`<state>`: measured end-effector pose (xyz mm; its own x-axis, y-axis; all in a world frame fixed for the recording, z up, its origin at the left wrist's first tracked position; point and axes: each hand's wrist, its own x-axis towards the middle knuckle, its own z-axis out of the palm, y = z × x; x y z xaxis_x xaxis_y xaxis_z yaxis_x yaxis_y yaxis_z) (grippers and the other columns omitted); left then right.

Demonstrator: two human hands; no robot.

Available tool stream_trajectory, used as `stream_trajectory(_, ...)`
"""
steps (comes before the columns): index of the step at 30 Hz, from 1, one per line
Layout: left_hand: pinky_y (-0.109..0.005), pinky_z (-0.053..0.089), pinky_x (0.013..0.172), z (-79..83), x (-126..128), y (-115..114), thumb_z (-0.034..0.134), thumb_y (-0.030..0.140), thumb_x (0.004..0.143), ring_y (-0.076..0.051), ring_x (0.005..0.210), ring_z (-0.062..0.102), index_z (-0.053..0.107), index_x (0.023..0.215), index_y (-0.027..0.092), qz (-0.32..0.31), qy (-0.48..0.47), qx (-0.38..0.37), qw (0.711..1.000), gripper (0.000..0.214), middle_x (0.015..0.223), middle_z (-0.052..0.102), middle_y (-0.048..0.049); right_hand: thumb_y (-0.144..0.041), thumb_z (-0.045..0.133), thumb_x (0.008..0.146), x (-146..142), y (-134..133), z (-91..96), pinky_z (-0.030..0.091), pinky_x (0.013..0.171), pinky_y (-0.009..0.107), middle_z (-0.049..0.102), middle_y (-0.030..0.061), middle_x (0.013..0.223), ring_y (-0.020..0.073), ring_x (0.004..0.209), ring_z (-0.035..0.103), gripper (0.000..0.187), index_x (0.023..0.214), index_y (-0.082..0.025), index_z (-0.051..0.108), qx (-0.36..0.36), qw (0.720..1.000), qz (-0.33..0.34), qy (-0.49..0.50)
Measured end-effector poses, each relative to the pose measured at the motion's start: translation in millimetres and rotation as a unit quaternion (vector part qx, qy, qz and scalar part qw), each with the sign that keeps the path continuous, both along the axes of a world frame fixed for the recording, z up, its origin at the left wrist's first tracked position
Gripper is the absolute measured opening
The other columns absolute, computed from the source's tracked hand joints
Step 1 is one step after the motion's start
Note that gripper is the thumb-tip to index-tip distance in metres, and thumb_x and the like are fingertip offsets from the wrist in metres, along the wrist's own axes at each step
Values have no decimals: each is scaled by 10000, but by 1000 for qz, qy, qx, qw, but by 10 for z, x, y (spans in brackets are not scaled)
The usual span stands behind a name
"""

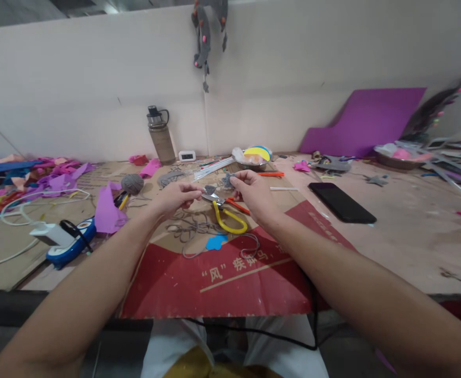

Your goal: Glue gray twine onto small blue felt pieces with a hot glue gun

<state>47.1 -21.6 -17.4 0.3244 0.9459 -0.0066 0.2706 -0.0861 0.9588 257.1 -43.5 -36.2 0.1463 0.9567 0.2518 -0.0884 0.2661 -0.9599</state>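
My left hand (180, 197) is closed in a pinch over the cardboard; what its fingertips hold, if anything, is too small to make out. My right hand (252, 190) pinches a small fuzzy grey piece (226, 181) between thumb and forefinger. Between the hands, a second small grey piece (210, 189) shows near the scissor blades. The scissors (230, 223), with one yellow and one orange handle, lie just below both hands. Loose grey yarn (195, 226) is tangled on the cardboard under them. A blue flower-shaped cutout (216, 242) lies nearer to me.
A red and brown cardboard sheet (230, 289) covers the table's middle. To the left are a grey yarn ball (132, 184), purple scraps (108, 212) and a blue power strip (73, 244). A bottle (161, 139) stands behind; a phone (341, 202) lies right.
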Motion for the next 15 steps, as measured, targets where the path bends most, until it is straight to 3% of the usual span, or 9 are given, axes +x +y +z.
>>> stream_trajectory(4, -239, 240, 480, 12, -156, 89, 735, 421, 708, -73, 486, 368, 672, 692, 165, -3, 75, 35, 997, 264, 605, 523, -5, -263, 645, 767, 21, 49, -19, 419, 469, 217, 536, -64, 590, 75, 477, 500, 121, 783, -193, 547, -16, 1000, -8, -16)
stream_trajectory(8, -252, 223, 484, 59, -306, 158, 752, 423, 676, -80, 470, 330, 647, 625, 182, -6, 136, 22, 990, 269, 552, 469, 6, -254, 637, 769, 38, 89, -35, 416, 461, 214, 550, -58, 590, 81, 478, 522, 109, 772, -192, 547, -22, 999, -17, -45)
stream_trajectory(15, -245, 250, 500, 177, -582, 237, 751, 388, 669, -85, 491, 341, 630, 613, 181, 40, 126, 29, 991, 246, 539, 431, 19, -242, 631, 748, 9, 72, -71, 401, 439, 209, 535, -67, 544, 84, 443, 495, 108, 768, -200, 533, -35, 998, 4, -51)
